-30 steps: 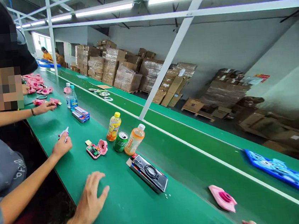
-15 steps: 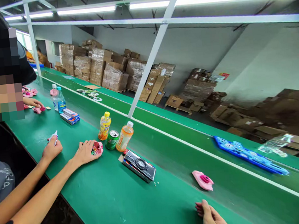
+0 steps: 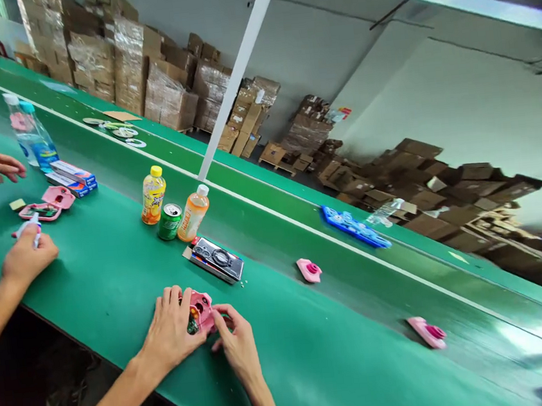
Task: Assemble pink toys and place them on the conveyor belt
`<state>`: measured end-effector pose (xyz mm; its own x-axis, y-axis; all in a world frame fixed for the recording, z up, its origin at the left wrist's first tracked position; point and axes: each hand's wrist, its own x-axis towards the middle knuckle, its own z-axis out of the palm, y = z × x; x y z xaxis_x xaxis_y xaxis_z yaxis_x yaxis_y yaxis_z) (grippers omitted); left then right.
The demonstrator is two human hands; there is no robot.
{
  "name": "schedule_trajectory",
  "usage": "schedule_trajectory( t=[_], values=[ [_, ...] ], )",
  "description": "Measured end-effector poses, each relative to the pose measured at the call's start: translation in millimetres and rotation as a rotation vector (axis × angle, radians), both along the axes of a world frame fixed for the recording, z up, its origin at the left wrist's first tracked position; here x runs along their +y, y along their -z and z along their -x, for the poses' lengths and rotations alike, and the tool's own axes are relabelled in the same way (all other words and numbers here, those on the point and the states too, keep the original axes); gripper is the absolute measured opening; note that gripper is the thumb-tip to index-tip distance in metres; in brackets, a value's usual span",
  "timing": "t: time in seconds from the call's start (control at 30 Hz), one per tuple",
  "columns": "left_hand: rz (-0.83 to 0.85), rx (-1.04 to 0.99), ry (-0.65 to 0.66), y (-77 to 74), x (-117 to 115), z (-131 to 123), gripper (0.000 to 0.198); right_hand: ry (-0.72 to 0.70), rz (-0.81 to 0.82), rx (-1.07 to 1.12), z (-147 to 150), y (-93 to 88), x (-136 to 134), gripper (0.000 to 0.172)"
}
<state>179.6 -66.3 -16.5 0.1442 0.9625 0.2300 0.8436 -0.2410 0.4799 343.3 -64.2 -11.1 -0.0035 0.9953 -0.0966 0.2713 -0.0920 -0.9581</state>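
Observation:
My left hand (image 3: 171,330) and my right hand (image 3: 236,342) meet on a small pink plastic part (image 3: 200,310) that lies on the green belt (image 3: 317,366) right in front of me. The left fingers curl over its left side. On its right edge the right fingers pinch. A phone in a printed case (image 3: 216,259) lies just beyond my hands. Another pink part (image 3: 309,270) sits farther along the belt, and a third (image 3: 427,332) lies to the right.
Two drink bottles (image 3: 152,194) (image 3: 193,212) and a green can (image 3: 169,221) stand behind the phone. To the left, a neighbour's hand (image 3: 27,257) holds a small tube near pink parts (image 3: 48,206). A blue tray (image 3: 355,226) rides the far belt. Stacked cartons fill the floor beyond.
My left hand has brought the pink part from beside the can to right in front of me. My right hand came up from the near edge to join it. The view swung right.

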Motion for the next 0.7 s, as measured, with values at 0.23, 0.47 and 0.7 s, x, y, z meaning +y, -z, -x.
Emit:
schedule_trajectory(
  t=[0.23, 0.47, 0.7],
  values=[
    [0.022, -0.279, 0.171, 29.6, -7.1, 33.5, 0.043, 0.260, -0.117, -0.172, -39.9, -3.8, -40.1, 0.050],
    [-0.005, -0.096, 0.326, 28.3, 14.1, 72.1, 0.029, 0.160, -0.546, -0.462, 10.0, -9.2, -53.0, 0.027],
    [0.188, -0.404, 0.382, 5.0, 25.2, 60.0, 0.013, -0.189, -0.239, -0.578, 47.6, -15.2, 1.8, 0.024]
  ],
)
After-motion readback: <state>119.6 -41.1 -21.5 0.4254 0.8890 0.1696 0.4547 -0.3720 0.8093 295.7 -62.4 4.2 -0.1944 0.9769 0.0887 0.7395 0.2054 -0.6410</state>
